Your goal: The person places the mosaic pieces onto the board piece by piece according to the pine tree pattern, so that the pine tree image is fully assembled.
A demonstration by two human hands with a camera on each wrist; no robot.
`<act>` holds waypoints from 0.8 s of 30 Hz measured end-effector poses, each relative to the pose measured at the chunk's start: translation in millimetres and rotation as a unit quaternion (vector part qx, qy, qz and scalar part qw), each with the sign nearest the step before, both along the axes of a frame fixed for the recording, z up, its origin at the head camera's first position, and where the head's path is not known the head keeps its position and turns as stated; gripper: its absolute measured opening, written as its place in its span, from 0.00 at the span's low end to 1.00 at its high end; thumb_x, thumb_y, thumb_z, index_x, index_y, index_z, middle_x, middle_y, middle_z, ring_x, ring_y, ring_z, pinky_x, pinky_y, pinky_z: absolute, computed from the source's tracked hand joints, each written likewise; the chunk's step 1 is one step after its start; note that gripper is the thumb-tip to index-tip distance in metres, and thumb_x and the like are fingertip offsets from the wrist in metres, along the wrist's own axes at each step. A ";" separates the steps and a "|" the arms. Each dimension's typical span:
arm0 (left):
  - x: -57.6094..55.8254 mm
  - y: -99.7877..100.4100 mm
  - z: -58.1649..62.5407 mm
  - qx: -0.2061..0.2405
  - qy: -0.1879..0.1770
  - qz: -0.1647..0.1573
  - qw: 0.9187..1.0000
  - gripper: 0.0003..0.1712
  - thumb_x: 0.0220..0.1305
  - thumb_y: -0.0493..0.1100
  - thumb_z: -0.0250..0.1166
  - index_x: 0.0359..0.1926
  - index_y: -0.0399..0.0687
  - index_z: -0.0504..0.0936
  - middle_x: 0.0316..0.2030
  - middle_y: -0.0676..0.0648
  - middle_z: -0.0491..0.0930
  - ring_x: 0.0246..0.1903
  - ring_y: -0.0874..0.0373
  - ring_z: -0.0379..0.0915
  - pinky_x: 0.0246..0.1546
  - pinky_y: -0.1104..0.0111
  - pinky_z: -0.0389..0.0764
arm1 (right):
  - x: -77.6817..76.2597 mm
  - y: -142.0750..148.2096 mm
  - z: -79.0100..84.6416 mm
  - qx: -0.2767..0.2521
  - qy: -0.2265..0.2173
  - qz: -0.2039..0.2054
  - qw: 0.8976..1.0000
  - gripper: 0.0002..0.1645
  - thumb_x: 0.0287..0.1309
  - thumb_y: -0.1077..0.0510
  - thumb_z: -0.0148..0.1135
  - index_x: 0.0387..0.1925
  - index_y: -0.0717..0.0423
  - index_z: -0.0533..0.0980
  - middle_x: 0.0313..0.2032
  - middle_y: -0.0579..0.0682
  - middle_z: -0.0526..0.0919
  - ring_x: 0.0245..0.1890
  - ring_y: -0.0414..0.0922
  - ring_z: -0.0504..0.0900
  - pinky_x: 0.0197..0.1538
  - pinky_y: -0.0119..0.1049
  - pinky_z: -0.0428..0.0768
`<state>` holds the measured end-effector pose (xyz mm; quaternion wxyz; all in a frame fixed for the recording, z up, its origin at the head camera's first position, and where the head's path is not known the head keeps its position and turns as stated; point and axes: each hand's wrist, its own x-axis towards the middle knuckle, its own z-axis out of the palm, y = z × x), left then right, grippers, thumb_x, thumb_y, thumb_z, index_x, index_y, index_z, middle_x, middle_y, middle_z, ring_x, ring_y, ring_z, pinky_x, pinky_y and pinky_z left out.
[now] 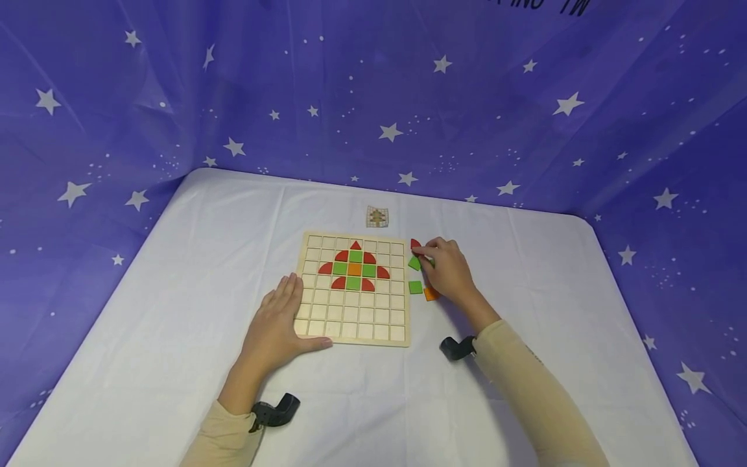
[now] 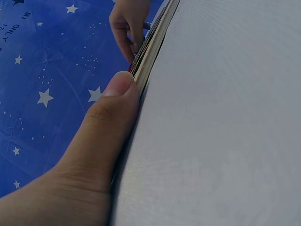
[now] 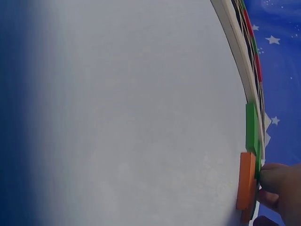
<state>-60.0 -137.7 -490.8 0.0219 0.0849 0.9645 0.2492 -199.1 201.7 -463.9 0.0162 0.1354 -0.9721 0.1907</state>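
Note:
A wooden grid board (image 1: pixel 356 342) lies on the white table. Red quarter-circles, green squares, an orange square (image 1: pixel 354 269) and a red triangle (image 1: pixel 356 245) form a tree shape on its upper half. My left hand (image 1: pixel 274 331) rests at the board's lower left, fingers along the left edge, thumb (image 2: pixel 101 122) against the front edge. Beside the board's right edge, my right hand (image 1: pixel 448 269) has its fingertips right at a red quarter-circle piece (image 1: pixel 415 243); I cannot tell whether they pinch it. Below that hand lie green square pieces (image 1: pixel 415 287) and an orange square piece (image 1: pixel 431 294).
A small pattern card (image 1: pixel 377 216) with a tree picture lies behind the board. The white cloth (image 1: pixel 362 402) shows in front of it. Purple star-printed cloth (image 1: pixel 350 97) hangs behind and at the sides. Black wrist camera mounts (image 1: pixel 277 412) are strapped to both wrists.

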 end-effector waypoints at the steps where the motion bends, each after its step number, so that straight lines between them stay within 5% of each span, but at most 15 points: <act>1: -0.1 0.1 -0.1 -0.001 -0.001 0.000 1.000 0.81 0.35 0.84 0.67 0.78 0.38 0.46 0.79 0.40 0.43 0.79 0.44 0.37 0.78 0.50 0.47 | -0.5 1.2 0.2 -0.001 -0.004 0.001 1.000 0.17 0.66 0.55 0.62 0.55 0.46 0.83 0.49 0.52 0.81 0.48 0.53 0.73 0.52 0.49 0.76; 24: -0.6 0.2 -1.2 -0.002 0.003 -0.001 1.000 0.81 0.35 0.84 0.67 0.78 0.38 0.46 0.79 0.40 0.43 0.79 0.45 0.38 0.77 0.50 0.48 | -10.4 17.1 -0.5 -0.033 -0.052 -0.025 0.998 0.16 0.65 0.49 0.64 0.50 0.50 0.84 0.45 0.49 0.83 0.46 0.49 0.73 0.51 0.45 0.75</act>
